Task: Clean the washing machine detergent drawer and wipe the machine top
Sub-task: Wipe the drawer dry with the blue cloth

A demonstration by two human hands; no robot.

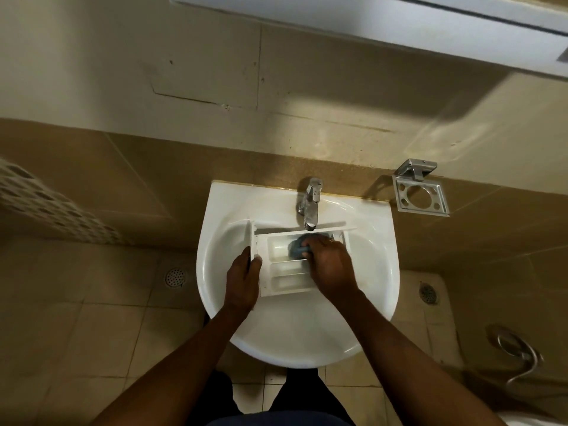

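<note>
The white detergent drawer (284, 272) lies across the basin of a white sink (378, 265), its front panel to the left and its compartments facing up. My left hand (242, 279) grips the drawer's front panel at its near left end. My right hand (330, 265) holds a small blue-grey cloth (299, 245) and presses it into the large back compartment, just under the spout. Most of the cloth is hidden by my fingers.
A chrome tap (310, 204) stands at the back of the sink. A metal holder (419, 190) is fixed to the wall on the right. Floor drains (175, 276) sit on both sides, a hose (519, 361) at lower right, a perforated basket (46, 204) at left.
</note>
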